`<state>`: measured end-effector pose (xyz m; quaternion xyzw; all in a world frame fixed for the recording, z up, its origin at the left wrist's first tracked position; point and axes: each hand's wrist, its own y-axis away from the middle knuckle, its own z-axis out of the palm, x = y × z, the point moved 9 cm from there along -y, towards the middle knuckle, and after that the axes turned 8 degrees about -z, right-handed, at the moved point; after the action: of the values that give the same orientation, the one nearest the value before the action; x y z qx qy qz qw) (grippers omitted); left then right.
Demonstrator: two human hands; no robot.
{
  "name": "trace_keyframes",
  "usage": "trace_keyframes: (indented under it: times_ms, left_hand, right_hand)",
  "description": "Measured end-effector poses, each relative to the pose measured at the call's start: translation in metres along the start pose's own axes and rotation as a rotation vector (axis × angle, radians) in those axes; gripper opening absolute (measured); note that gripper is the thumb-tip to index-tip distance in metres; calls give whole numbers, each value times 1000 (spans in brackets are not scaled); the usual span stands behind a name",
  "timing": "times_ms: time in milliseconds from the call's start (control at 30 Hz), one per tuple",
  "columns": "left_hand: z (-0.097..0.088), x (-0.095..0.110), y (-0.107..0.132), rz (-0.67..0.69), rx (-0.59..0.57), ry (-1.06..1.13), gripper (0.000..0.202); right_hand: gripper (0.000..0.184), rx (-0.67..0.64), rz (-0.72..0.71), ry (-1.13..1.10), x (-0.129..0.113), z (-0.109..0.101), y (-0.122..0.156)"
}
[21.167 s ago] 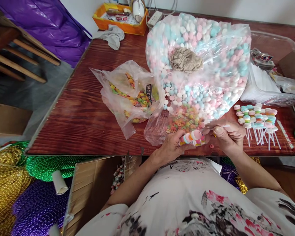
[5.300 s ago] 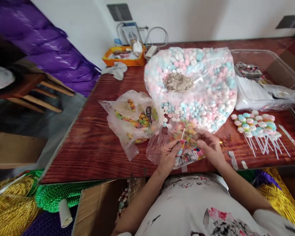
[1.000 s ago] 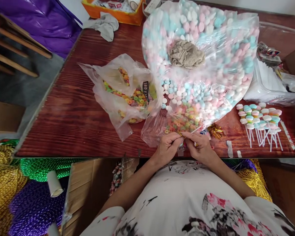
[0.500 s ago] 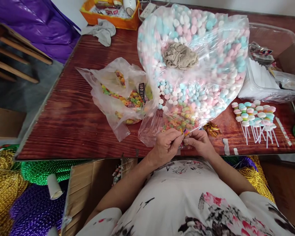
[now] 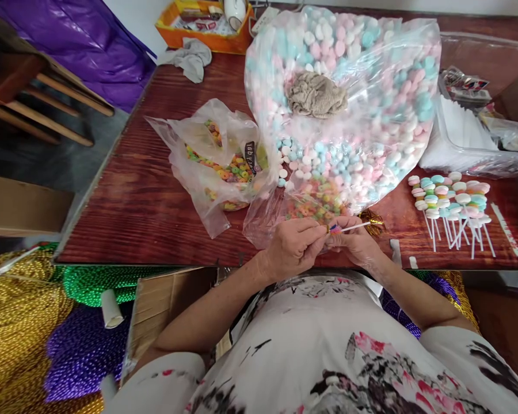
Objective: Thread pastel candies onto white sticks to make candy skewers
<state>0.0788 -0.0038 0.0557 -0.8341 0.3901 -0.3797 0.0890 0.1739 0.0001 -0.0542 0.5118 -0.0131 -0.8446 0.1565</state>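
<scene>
Close to the table's front edge, my two hands meet. Between the fingers of my right hand (image 5: 349, 241) lies a thin white stick (image 5: 356, 226), pointing right and slightly away. A small blue, pink and orange piece (image 5: 335, 229) sits at its left end. My left hand (image 5: 297, 244) is closed in a pinch on that coloured end; its fingers partly hide what they grip. Just beyond are ring-shaped candies (image 5: 315, 198) under clear plastic and a big clear bag of pink, blue and white round sweets (image 5: 388, 115). Gold tinsel ties (image 5: 374, 223) lie beside my right hand.
Left of the big bag is an open bag of colourful rings (image 5: 228, 172). Finished-looking candy sticks (image 5: 451, 198) lie at right, below a clear plastic bin (image 5: 492, 161). A crumpled brown cloth (image 5: 317, 95) rests on the big bag. An orange box (image 5: 205, 37) stands at the back.
The white stick and its coloured end have come into clearer view between my hands, the stick now lying flatter across my right fingers. The view has shifted slightly left.
</scene>
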Motion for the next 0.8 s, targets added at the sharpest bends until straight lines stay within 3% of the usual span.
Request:
trace_keyframes:
  times_ms: [133,267,367,433,500,600,800]
  left_hand:
    - [1,13,2,100,12,-147,15]
    - [-2,12,-3,39,-76,-144,23]
    - [8,-9,-6,-195,-326,164,33]
    - [26,-22,4,-393,-588,502,32]
    - [42,-29,19,-588,-821,777,28]
    - [54,-34,36,-745,-998,973,25]
    - [62,-28,47,-699,-1157,959,24]
  right_hand:
    - [32,-94,-77,178,-8,0,-1]
    - [24,-211,-473,708,-52,10,7]
    - [22,-362,-919,1090,-80,38,31]
    - [20,-509,-1219,1272,-84,59,54]
    - [17,-624,-1398,1363,-81,72,71]
    - [16,-713,-1435,1387,-77,82,78]
    - [15,-786,-1380,1357,-68,90,76]
